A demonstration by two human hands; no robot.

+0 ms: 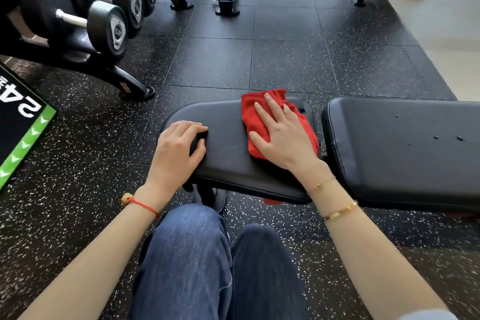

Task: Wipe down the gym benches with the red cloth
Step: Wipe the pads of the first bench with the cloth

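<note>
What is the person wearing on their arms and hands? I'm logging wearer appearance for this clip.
Both forearms are bare, without sleeves or gloves. The left hand has a red string bracelet with a gold bead at its wrist. The right hand wears a thin gold chain and a gold bangle.

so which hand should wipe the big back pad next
Right. The right hand already lies flat on the red cloth beside the back pad; the left hand braces the seat pad.
</note>
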